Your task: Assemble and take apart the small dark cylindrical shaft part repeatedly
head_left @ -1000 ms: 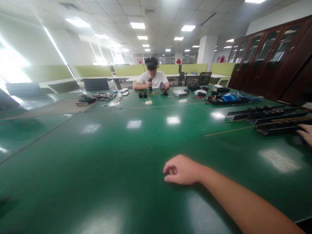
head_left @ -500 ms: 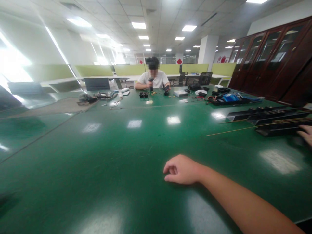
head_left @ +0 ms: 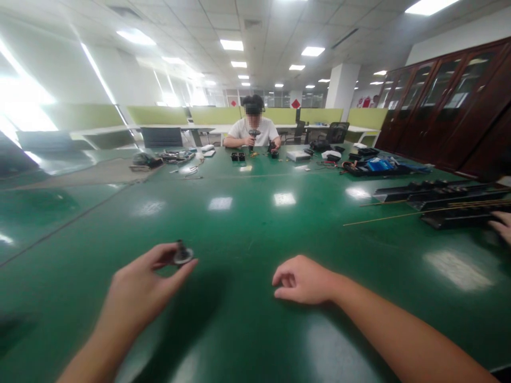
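Observation:
My left hand (head_left: 143,287) is raised over the green table (head_left: 239,234), its thumb and fingers closed on a small part (head_left: 183,256). This part has a pale grey round rim and a short black stem pointing up; its exact kind is unclear. Farther right, my right hand (head_left: 303,281) rests on the tabletop. Its fingers are loosely curled, with a small gap between thumb and forefinger and nothing visible in it.
At the right edge, another person's hand (head_left: 502,226) lies beside black channel-shaped rails (head_left: 447,217) and thin yellowish rods (head_left: 383,219). A co-worker (head_left: 259,130) sits opposite, holding a power drill (head_left: 253,138). Black trays, a blue item (head_left: 379,164) and cables lie along the far side.
My left hand has come into view from the lower left, with the small round part in its grip. My right hand stays put on the table. The view has shifted slightly.

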Available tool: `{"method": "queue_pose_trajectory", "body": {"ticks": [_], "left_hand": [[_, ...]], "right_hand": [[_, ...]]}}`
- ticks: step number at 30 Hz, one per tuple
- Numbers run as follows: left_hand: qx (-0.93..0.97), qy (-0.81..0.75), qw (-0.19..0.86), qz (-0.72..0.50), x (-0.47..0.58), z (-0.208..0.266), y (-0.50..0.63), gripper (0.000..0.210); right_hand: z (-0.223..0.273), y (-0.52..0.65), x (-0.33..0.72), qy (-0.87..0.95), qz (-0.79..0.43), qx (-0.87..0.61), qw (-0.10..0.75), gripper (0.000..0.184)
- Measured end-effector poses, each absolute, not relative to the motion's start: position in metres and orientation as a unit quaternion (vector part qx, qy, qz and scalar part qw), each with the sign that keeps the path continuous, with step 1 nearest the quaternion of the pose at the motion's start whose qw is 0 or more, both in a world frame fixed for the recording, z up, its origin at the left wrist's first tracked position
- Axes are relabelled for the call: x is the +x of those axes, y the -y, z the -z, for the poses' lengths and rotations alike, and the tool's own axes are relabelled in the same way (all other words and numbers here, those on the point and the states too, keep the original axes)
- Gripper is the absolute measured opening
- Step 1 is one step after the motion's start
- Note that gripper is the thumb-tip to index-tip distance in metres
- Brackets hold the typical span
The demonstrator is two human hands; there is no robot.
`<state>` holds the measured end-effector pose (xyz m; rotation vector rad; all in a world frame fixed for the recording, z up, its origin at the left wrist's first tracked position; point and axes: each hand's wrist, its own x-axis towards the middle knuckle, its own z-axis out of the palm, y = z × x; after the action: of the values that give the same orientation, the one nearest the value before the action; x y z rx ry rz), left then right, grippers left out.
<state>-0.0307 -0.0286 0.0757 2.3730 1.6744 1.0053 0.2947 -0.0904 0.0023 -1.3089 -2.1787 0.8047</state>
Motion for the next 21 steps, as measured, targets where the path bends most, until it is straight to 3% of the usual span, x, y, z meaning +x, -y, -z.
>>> {"method": "queue_pose_trajectory", "body": {"ticks": [5,13,21], "left_hand": [[0.876,-0.384,0.110,-0.271,0.070,-0.057,0.030,0.013],[0.857,-0.287,0.321,-0.282,0.087,-0.006,0.032,0.025],[0.855,-0.245,0.387,-0.243,0.087,-0.011,0.032,0.025]], "right_hand": [[-0.003,0.088,0.298,0.780,-0.274,-0.494,0.268,0.018],[0.001,0.085,0.300,0.791,-0.256,-0.485,0.272,0.009],[0.003,0.084,0.301,0.812,-0.220,-0.475,0.259,0.015]]}}
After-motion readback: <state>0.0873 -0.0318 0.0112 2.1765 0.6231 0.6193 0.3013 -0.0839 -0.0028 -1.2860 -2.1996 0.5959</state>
